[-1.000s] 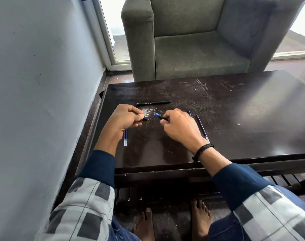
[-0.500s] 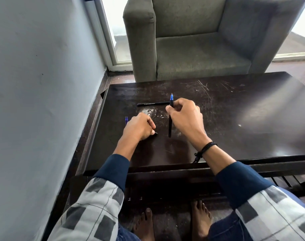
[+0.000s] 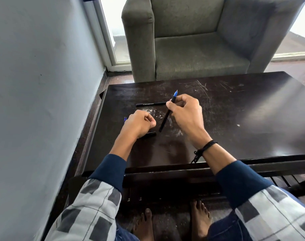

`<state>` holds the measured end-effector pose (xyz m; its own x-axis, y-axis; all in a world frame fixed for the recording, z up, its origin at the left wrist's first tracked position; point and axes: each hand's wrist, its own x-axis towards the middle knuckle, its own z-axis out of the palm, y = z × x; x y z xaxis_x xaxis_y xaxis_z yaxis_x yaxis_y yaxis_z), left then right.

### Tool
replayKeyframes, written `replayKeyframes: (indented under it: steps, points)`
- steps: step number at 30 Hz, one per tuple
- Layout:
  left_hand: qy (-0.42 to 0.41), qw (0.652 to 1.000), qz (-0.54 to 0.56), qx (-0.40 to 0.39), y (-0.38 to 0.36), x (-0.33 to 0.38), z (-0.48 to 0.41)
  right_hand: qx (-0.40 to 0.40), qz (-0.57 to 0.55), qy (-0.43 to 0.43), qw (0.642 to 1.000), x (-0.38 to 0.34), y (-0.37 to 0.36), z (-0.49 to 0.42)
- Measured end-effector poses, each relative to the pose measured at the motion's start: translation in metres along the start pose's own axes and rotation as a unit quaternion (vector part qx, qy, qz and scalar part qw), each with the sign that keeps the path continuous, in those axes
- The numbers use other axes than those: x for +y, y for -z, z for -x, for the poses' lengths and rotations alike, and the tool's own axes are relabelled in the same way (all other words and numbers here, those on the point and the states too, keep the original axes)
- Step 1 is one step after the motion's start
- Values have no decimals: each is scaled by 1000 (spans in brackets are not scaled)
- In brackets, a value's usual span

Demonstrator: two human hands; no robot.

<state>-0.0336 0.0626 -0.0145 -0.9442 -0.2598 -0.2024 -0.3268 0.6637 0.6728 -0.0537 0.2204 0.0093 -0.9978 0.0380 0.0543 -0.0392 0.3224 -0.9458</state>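
Evidently the work centres on the slim black plastic pen with a blue tip (image 3: 167, 113). The right hand (image 3: 186, 115) pinches it just below the tip between the thumb and curled fingers. The tip points up and away from the person, while the tail slants down toward the dark, scratched wooden table (image 3: 235, 127). Whether the tail touches the wood cannot be told. Gripping so close to the tip probably keeps the writing end steady and in plain sight, as someone would while checking or seating a refill.

The left hand (image 3: 139, 123) sits just left of the pen's lower end, knuckles up and fingers curled into a fist low over the table. A short black tubular piece (image 3: 151, 134) pokes out from under its heel. It may be a cap or end section kept ready for fitting, but whether the fingers actually grip it is hidden. Two thin blue refill tips (image 3: 125, 119) show past the far side of that hand.

Beyond both hands a long black pen barrel with white lettering (image 3: 151, 104) lies flat across the table, its right end reaching the right hand's fingers. It seems parked within easy reach as the next piece to handle.

A black cord bracelet (image 3: 206, 146) circles the right wrist. A grey fabric armchair (image 3: 191, 54) stands behind the table, and a pale painted wall (image 3: 43, 84) closes off the left.
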Motion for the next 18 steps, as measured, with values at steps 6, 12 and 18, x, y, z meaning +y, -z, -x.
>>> replayKeyframes:
  steps: [6, 12, 18]
  points:
    - [-58, 972, 224, -47, 8, 9, 11, -66, -167, -71, 981, 0, 4, -3]
    - [-81, 969, 230, -37, 11, 10, 14, -109, -213, -103, 965, 1, 4, -1]
    - [-73, 970, 228, -33, 15, 8, 14, -76, -228, -124, 963, 3, 5, -3]
